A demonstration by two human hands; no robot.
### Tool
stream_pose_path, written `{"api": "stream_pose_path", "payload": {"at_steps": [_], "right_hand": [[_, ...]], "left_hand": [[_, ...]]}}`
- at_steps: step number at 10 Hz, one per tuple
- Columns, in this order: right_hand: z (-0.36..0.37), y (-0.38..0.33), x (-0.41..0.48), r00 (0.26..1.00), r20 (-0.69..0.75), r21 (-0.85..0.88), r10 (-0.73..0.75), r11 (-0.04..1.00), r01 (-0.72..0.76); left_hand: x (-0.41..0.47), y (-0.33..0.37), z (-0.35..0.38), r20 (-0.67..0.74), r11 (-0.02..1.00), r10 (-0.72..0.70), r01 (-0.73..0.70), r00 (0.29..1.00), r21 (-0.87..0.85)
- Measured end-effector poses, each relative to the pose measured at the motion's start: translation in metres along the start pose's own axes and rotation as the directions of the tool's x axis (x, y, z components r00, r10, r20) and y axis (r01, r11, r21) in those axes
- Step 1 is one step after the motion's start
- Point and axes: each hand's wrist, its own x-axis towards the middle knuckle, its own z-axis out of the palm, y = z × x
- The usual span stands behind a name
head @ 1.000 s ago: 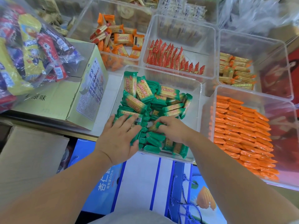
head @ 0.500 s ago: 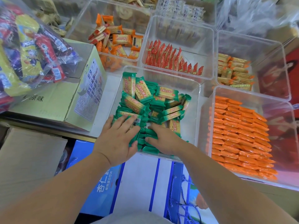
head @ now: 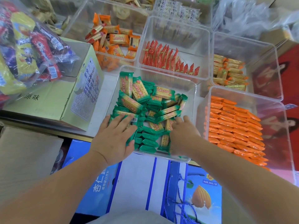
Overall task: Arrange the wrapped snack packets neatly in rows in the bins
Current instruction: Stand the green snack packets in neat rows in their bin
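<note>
Now my right hand (head: 184, 136) has shifted to the right side of the clear bin (head: 193, 97), fingers hidden among loose green packets (head: 163, 92); I cannot tell whether they grip one. My left hand (head: 113, 139) stays flat, fingers straight, bracing the near row (head: 147, 140). Most packets remain unsorted.
</note>
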Motion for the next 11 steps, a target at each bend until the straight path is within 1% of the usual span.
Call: {"api": "stream_pose_path", "payload": {"at_steps": [1, 2, 3, 4, 5, 6, 7, 8, 9, 11], "right_hand": [[-0.004, -0.008, 0.0, 0.999, -0.033, 0.012, -0.001, 1.0, 0.001], [-0.013, -0.005, -0.001, 0.996, -0.078, 0.14, 0.047, 0.99, -0.035], [-0.022, -0.001, -0.003, 0.991, -0.096, 0.304, 0.089, 0.951, -0.056], [-0.03, 0.017, -0.007, 0.983, -0.112, 0.468, 0.144, 0.88, -0.075], [-0.035, 0.037, -0.005, 0.939, -0.188, 0.628, 0.287, 0.771, -0.11], [-0.038, 0.03, 0.004, 0.889, -0.248, 0.79, 0.384, 0.612, -0.044], [-0.034, 0.003, 0.017, 0.873, -0.268, 0.871, 0.407, 0.49, 0.039], [-0.026, -0.007, 0.024, 0.833, -0.245, 0.915, 0.497, 0.403, 0.029], [-0.019, -0.006, 0.025, 0.794, -0.265, 0.926, 0.547, 0.374, 0.052], [-0.007, -0.012, 0.024, 0.812, -0.254, 0.941, 0.525, 0.327, 0.083]], "left_hand": [[0.0, 0.0, 0.0, 0.003, 1.0, 0.002, -0.002, 1.0, -0.005], [-0.001, 0.0, -0.002, 0.005, 1.0, -0.001, 0.001, 1.0, -0.008], [-0.001, 0.0, -0.002, 0.014, 1.0, -0.006, 0.007, 1.0, -0.01], [-0.001, 0.0, -0.003, 0.017, 1.0, -0.006, 0.006, 1.0, -0.008], [0.0, 0.0, -0.003, 0.016, 1.0, -0.006, 0.007, 1.0, -0.006], [-0.001, 0.0, -0.003, 0.019, 1.0, -0.009, 0.009, 1.0, -0.011], [-0.001, 0.0, -0.002, 0.011, 1.0, -0.007, 0.007, 1.0, -0.014], [-0.001, 0.0, -0.001, 0.009, 1.0, -0.006, 0.006, 1.0, -0.013], [-0.001, 0.0, 0.0, 0.004, 1.0, -0.006, 0.006, 1.0, -0.011], [-0.001, -0.001, 0.001, -0.011, 1.0, 0.0, 0.0, 1.0, -0.011]]}}
